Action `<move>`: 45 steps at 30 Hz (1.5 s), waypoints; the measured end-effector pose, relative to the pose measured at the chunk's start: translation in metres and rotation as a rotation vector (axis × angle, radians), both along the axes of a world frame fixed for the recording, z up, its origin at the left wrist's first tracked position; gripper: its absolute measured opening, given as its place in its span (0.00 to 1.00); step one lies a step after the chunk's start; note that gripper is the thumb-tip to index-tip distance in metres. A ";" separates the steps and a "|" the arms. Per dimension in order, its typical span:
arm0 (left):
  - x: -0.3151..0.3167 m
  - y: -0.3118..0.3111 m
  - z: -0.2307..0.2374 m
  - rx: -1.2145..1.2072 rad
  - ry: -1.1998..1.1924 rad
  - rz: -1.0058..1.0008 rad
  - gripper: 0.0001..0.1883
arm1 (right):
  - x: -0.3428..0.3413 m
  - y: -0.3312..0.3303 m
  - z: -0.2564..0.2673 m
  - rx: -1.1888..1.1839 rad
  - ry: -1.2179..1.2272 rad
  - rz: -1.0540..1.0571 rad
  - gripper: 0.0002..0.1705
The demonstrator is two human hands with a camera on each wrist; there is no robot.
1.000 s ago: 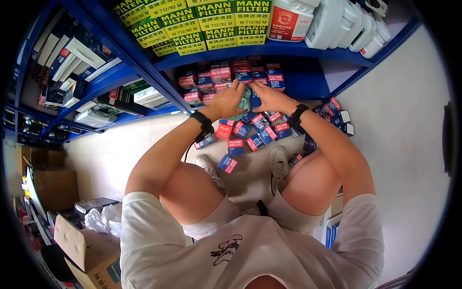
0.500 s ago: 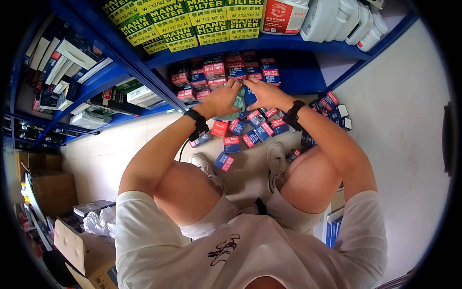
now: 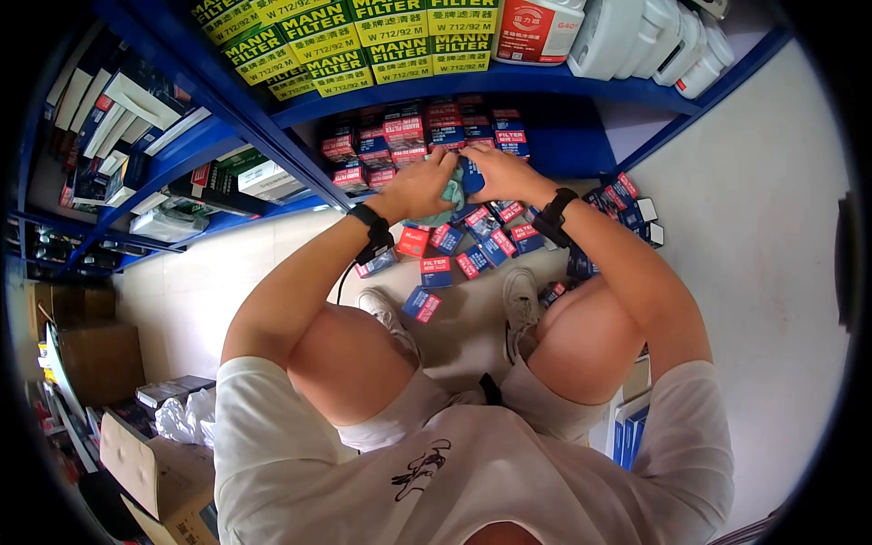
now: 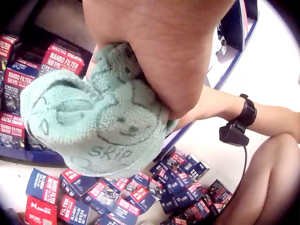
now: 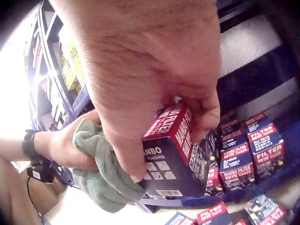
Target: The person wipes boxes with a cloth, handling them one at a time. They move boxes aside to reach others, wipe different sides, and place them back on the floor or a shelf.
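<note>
My left hand [image 3: 420, 189] grips a pale green terry cloth [image 4: 93, 124], which hangs in loose folds below the palm in the left wrist view. Close beside it, my right hand [image 3: 510, 178] holds a blue and red filter box [image 5: 173, 161], thumb on one side and fingers on the other. The cloth lies against or right next to this box in the right wrist view. Both hands are at the front of the low shelf, where stacked filter boxes [image 3: 404, 134] stand behind them. My left fingertips are hidden by the hand and the cloth.
Several loose filter boxes [image 3: 436, 272] lie on the floor between shelf and shoes, with more at the right [image 3: 622, 195]. On the blue shelf [image 3: 436, 87] above stand yellow-green boxes [image 3: 341, 68] and white jugs [image 3: 627, 41]. A blue upright [image 3: 263, 127] rises left of the hands.
The head view has shifted slightly, so the shelf and boxes sit a little further left and up. Both hands keep their holds on the cloth and the filter box.
</note>
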State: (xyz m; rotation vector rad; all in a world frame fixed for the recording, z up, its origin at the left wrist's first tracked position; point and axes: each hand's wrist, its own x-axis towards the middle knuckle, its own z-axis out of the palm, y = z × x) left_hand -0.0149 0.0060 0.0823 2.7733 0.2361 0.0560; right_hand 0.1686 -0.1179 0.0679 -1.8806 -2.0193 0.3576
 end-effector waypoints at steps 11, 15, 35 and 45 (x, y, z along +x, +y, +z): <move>-0.001 0.013 -0.001 0.012 0.037 0.097 0.36 | -0.010 0.002 0.018 -0.034 0.046 0.048 0.49; -0.001 0.000 0.005 0.011 0.007 0.008 0.35 | 0.002 0.000 0.003 0.047 -0.006 0.031 0.48; 0.006 -0.004 0.008 -0.082 -0.016 0.019 0.36 | 0.011 -0.005 0.004 0.041 0.044 -0.063 0.50; -0.004 0.026 -0.015 0.033 0.044 0.149 0.42 | 0.001 -0.002 0.034 0.071 0.210 -0.016 0.47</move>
